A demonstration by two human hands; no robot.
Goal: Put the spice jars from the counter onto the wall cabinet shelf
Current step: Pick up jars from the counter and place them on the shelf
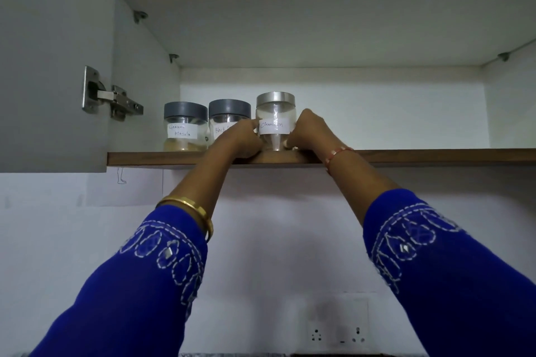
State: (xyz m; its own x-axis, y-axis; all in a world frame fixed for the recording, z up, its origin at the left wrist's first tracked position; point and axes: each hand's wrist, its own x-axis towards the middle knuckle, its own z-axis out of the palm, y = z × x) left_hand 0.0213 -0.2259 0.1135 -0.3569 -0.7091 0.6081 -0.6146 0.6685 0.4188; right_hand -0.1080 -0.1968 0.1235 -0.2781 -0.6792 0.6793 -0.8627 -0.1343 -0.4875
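**Both hands around the cinnamon jar on the cabinet shelf**

Head view: the clear glass spice jar with a silver metal lid and a white handwritten label reading "Cinnamon" (275, 124) stands upright on the brown-edged wooden lower shelf (435, 156) of the open white wall cabinet, close to the front edge. The left hand (242, 136) presses against the jar's left side, one finger lying along the edge of the label; the right hand (307, 132) cups the right side, fingers curled in against the glass. The two hands clasp the jar between them, and its base appears to sit on the shelf.

Just to the left, partly behind the left hand, stands a clear jar with a dark grey plastic lid and a label starting "Black" (227, 122); the rest of the word is hidden. Beside that, further left, is a matching grey-lidded clear jar labelled "Garam Masala" (185, 127) holding tan powder at the bottom. The three jars form a row, near one another.

A gold bangle (200, 211) circles the left forearm above a blue embroidered sleeve (139, 284); a red thread band (338, 153) sits at the right wrist. A steel hinge (111, 95) holds the grey cabinet door (49, 52) at left. A white wall socket plate (338, 333) shows below.
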